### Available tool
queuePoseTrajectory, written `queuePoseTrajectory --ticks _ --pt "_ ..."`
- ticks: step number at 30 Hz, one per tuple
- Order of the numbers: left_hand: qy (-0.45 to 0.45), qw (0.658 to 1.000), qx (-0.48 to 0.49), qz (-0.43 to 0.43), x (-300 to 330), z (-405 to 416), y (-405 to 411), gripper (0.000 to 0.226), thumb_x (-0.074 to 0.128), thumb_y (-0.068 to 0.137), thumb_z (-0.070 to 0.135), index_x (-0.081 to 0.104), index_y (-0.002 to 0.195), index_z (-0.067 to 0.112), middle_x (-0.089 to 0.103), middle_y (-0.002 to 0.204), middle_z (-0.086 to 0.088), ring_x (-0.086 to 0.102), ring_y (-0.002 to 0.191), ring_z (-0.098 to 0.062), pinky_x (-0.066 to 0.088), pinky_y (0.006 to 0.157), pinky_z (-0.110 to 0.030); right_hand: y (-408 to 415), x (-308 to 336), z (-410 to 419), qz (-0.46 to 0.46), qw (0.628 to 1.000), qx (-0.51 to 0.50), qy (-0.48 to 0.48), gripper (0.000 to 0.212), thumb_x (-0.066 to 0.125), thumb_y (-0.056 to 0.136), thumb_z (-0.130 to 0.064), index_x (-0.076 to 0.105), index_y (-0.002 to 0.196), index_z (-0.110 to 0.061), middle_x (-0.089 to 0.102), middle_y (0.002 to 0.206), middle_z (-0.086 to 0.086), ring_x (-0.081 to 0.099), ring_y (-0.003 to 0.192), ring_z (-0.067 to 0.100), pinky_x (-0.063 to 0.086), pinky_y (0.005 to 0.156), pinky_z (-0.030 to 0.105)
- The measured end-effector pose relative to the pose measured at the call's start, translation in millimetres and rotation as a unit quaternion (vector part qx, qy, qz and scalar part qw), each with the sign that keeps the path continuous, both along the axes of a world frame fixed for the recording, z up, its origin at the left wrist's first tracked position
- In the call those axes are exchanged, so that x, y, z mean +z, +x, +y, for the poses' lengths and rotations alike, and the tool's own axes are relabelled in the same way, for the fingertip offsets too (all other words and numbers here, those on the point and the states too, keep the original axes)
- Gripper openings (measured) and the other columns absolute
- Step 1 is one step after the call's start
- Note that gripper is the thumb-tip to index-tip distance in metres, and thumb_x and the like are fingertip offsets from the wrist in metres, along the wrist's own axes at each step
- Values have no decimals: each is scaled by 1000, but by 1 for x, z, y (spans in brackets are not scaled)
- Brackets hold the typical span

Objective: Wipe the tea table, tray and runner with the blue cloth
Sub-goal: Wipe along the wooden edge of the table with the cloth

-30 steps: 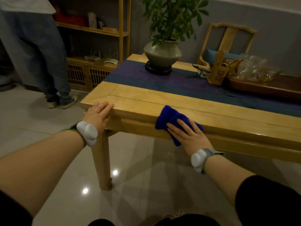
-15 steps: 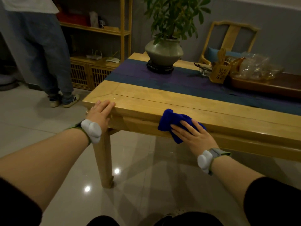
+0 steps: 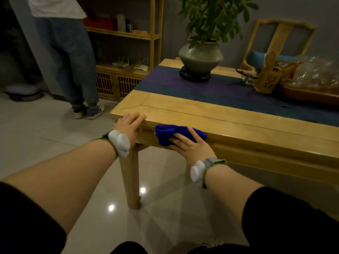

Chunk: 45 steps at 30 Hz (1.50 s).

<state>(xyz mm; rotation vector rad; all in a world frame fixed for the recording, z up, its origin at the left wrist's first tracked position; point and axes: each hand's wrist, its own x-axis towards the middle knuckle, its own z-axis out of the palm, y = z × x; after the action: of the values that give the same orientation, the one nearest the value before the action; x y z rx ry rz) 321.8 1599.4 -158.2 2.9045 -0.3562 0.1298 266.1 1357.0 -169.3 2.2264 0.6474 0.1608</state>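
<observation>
Pale wood, soft cloth, shiny tile

The table (image 3: 238,125) is smooth, pale varnished wood with a light sheen; the blue cloth (image 3: 165,136) looks soft and fuzzy, the runner (image 3: 211,90) matt woven fabric, the floor (image 3: 45,136) glossy tile, the pot (image 3: 200,56) glazed ceramic.

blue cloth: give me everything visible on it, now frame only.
The blue cloth is a deep, saturated blue, soft-looking fabric, bunched and folded rather than spread flat. It lies against the front edge of the tea table, near its left corner, draped over the edge and down the front rail. The right hand presses on it with fingers extended, covering its lower right part. The left hand rests on the table corner beside it, not touching the cloth.
</observation>
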Motion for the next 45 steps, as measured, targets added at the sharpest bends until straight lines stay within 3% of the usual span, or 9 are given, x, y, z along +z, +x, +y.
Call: queuePoseTrajectory --ticks 8,16,25,27,30,33,37,40,45 --pt "-33 999 -3 -24 -9 2 0 72 42 92 1 10 149 30 4 157 2 -2 144 -27 3 116 -38 -23 -9 -88 37 999 -21 -26 78 43 94 -14 -9 149 -30 -14 157 -8 -49 119 27 -36 91 55" --pt "-16 1000 18 10 -5 -4 1 85 45 86 -6 3 149 32 -2 157 4 -6 144 -26 2 116 -39 1 -1 -16 73 996 29 -34 72 46 91 -17 7 150 -31 -12 157 -14 -21 142 21 -35 89 56" --pt "-20 1000 -5 22 -8 2 8 90 49 83 -6 3 149 35 -4 157 5 -8 144 -26 0 116 -41 -8 2 -38 44 995 28 84 76 49 90 -6 8 149 -27 -12 157 -8 -32 135 25 -20 105 43" --pt "-24 999 -11 24 -8 4 10 91 50 82 -5 3 149 35 -4 157 5 -8 144 -26 0 115 -41 -17 7 -50 17 993 37 113 83 58 85 -3 12 148 -30 -14 155 -6 -24 137 27 -10 111 44" --pt "-19 999 -28 34 -6 7 12 93 53 80 -5 3 150 32 -3 157 3 -8 144 -27 -1 115 -40 -27 15 -53 -48 975 -5 219 88 73 71 -3 32 145 -28 15 156 3 22 141 33 30 110 44" --pt "-26 999 -23 31 -7 5 10 92 52 80 -6 4 150 32 -3 157 3 -8 144 -27 -2 116 -40 -21 26 -50 -50 932 -135 333 80 61 85 -13 16 149 -31 5 159 4 10 145 30 17 115 39" --pt "-23 999 -22 39 -6 6 12 93 49 80 -9 4 149 33 -4 157 5 -9 144 -26 -3 116 -40 -3 43 -33 -28 888 -249 385 56 45 90 -44 30 143 -34 6 158 0 5 144 30 8 116 49" --pt "-22 999 -19 36 -4 5 12 92 49 81 -8 4 149 33 -2 157 4 -7 144 -26 -2 116 -39 9 47 -10 23 883 -273 380 61 32 96 -53 18 149 -27 4 159 5 5 144 32 11 117 48" --pt "-1 998 -14 63 1 2 11 89 50 83 -5 4 149 33 -3 157 4 -7 144 -26 -2 116 -39 33 51 36 78 903 -205 370 55 32 100 -43 14 150 -27 7 159 3 8 144 31 13 116 46"
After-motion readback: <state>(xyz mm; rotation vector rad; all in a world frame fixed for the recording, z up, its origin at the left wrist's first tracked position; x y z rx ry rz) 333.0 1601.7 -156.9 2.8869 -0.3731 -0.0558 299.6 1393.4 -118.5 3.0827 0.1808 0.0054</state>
